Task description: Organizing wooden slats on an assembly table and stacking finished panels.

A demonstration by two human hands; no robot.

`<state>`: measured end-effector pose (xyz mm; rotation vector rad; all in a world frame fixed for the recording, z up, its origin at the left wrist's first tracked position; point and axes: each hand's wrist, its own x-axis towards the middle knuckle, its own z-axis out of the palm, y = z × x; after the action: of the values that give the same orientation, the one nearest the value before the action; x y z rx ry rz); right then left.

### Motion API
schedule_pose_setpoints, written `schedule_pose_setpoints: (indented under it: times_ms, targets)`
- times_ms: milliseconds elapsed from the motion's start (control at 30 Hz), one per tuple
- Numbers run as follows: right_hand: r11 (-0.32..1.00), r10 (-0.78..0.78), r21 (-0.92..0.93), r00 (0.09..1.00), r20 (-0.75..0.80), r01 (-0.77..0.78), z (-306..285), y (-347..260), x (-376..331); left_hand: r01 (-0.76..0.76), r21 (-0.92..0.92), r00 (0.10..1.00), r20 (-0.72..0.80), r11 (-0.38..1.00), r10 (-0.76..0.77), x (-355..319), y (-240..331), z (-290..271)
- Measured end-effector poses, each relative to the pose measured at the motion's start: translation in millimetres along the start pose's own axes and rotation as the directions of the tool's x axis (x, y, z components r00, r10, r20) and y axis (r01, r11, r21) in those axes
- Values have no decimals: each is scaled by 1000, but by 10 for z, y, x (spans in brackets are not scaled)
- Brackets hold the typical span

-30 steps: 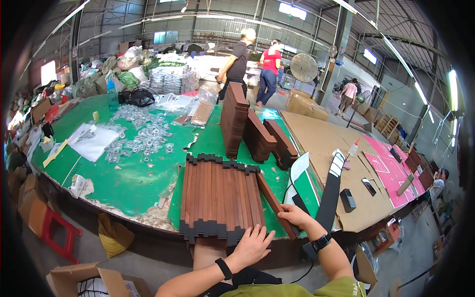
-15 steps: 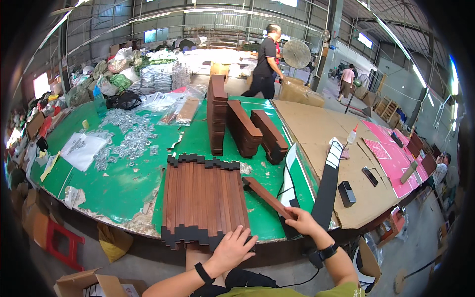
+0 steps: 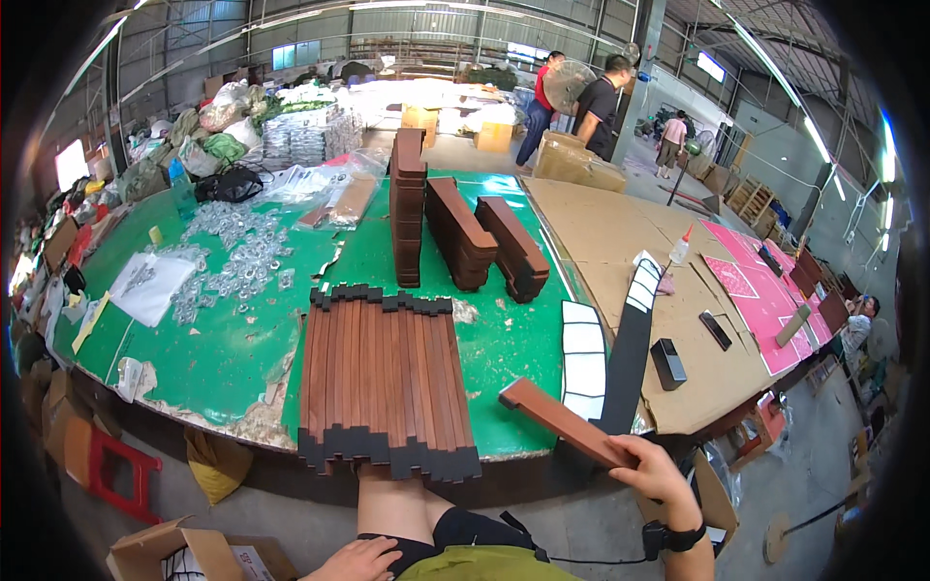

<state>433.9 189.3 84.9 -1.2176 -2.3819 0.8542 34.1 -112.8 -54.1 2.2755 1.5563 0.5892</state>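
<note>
Wood strip (image 3: pixel 560 418) is held near one end by the right hand (image 3: pixel 657 473). The left hand (image 3: pixel 356 562), fingers loosely extended, is rested against black shorts (image 3: pixel 473 528).

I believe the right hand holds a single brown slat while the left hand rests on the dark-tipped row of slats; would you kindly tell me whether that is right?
Not quite: the head view shows the left hand down by the black shorts, not on the row of dark-tipped slats. The right hand does hold a brown slat.
</note>
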Motion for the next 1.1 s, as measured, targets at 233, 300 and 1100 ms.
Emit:
schedule_pose_setpoints:
  times_ms: [233,300,1100]
  targets:
    - [971,233,-34,971,-53,-235,-467,-85,-722,181,-1,982,62,983,-180,-804,-174,625]
    - [918,379,141,924,-47,-370,-601,55,-1013,577,-570,799,246,585,-549,-922,-153,753]
    - [962,271,171,686,-675,-212,663,1387,768,39,-29,999,-6,999,-39,461,526,-235]
